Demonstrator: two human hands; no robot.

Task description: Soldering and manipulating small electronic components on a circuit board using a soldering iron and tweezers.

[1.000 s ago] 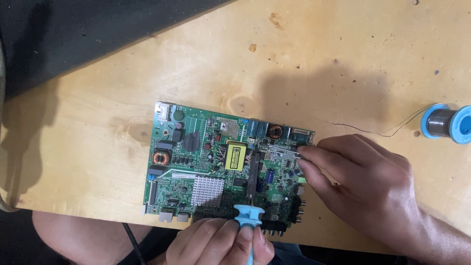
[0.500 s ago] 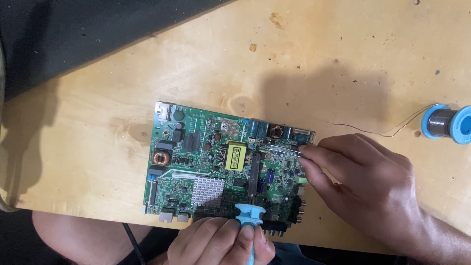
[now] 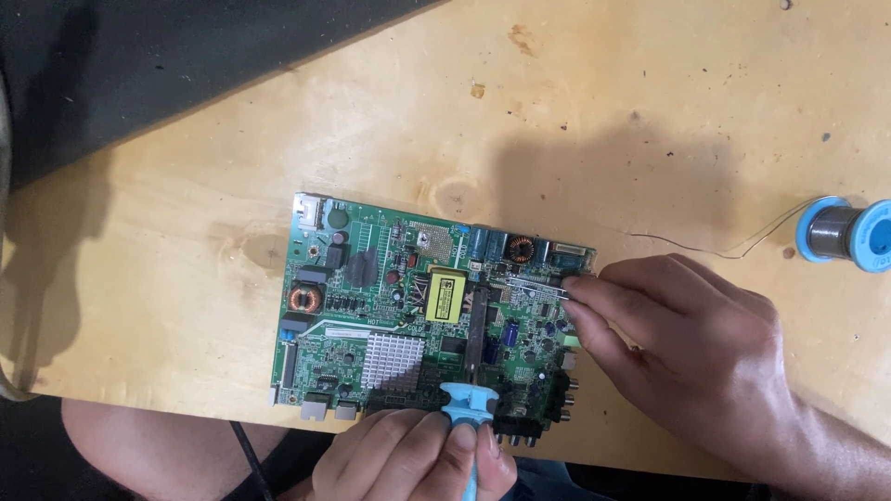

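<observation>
A green circuit board is lying flat on the pale wooden worktop, close to the edge nearest you. On the left part of the board a copper coil is sitting, and a little silver block with fins is sitting lower down, nearer the middle. A yellow box part is standing in the middle of the board.

Your left hand is coming up from the bottom edge, just under the board. Its grip is closed tight around the light blue handle of a soldering iron. The dark tip of the iron is pointing up across the board, just to the right of the yellow box. A black cord is hanging down beside your knee.

Your right hand is lying on the right end of the board and on the wood beside it. Its fingertips are pinched together on thin metal tweezers, which are lying across the top right part of the board and pointing left.

Far to the right, a blue spool of solder wire is sitting on the wood, well apart from the board. A thin loose wire is trailing from it toward your right hand.
</observation>
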